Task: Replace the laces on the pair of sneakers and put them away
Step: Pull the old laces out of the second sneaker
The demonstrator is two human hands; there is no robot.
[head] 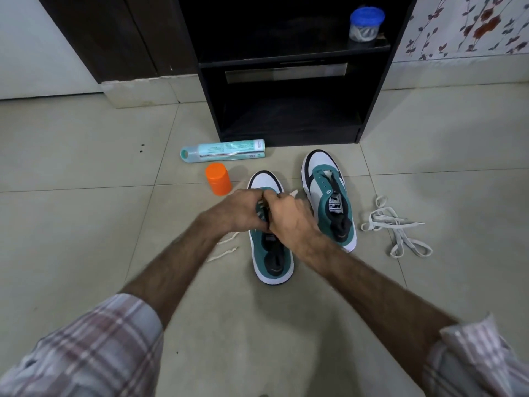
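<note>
Two green-and-white sneakers stand on the tiled floor. Over the lace area of the left sneaker [272, 253] both my hands meet. My left hand [237, 210] and my right hand [289, 219] have curled fingers pinching a cream lace [226, 252] at the eyelets; its loose ends trail on the floor to the left of the shoe. The right sneaker [329, 196] stands apart with bare eyelets and no lace. A loose pile of grey-white laces [398, 227] lies on the floor to its right.
An orange-capped container [218, 179] and a lying teal spray can [223, 150] sit left of the shoes. Behind them stands a black open shelf unit [289, 116], with a blue-lidded jar [365, 24] on its upper shelf. A wall runs along the back.
</note>
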